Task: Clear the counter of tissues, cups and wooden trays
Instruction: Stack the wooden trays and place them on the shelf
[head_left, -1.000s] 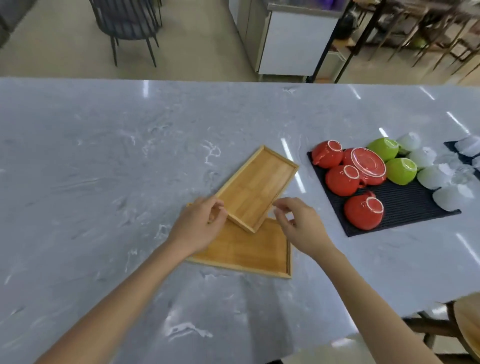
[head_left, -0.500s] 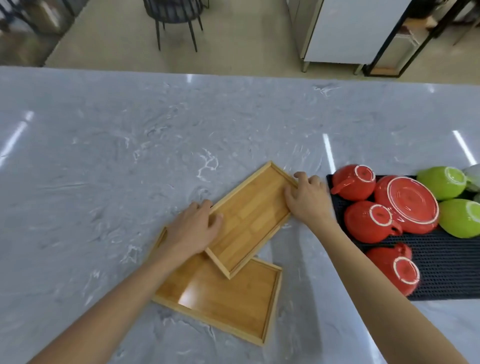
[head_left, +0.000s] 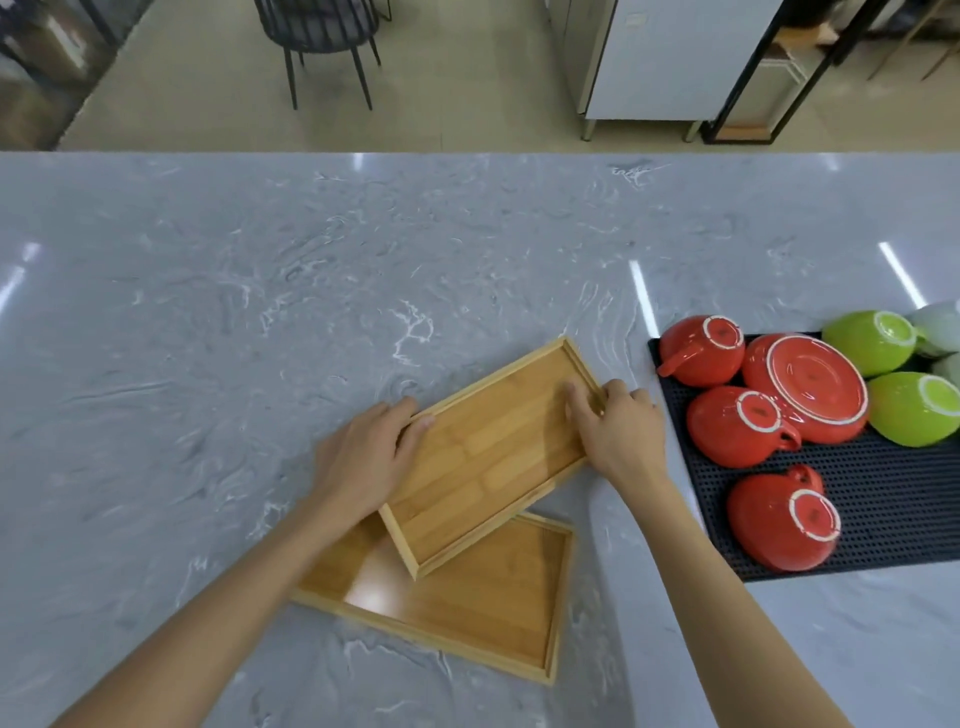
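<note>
On the far left, only bare grey marble counter (head_left: 182, 364). Further right, near the middle, the left hand (head_left: 363, 457), laid against the left long edge of the upper tray (head_left: 483, 457), fingers curled over the rim and closed on it, thumb hidden. Upper tray turned at an angle, its far corner pointing away to the right, its near corner resting on top of the lower tray (head_left: 467, 608). Lower tray flat on the counter, closer to the body, partly covered by the upper one and by the left forearm; a bright reflection on its floor. Both trays of light wood with a low rim, nothing inside them.

At the right end of the upper tray, the right hand (head_left: 618, 436), gripping the right long edge near the far corner: thumb inside on the tray floor, the other fingers wrapped around the outside of the rim. So the upper tray held between the two hands, one on each long side.

Just beside the right hand, a black mat (head_left: 883, 499) on the counter. On it, upside down, three red cups (head_left: 701, 351) around a red saucer (head_left: 810, 387), also turned over. Further right, two green cups (head_left: 867, 340) upside down, then white cups (head_left: 940, 322) cut by the picture edge. No tissues visible.
</note>
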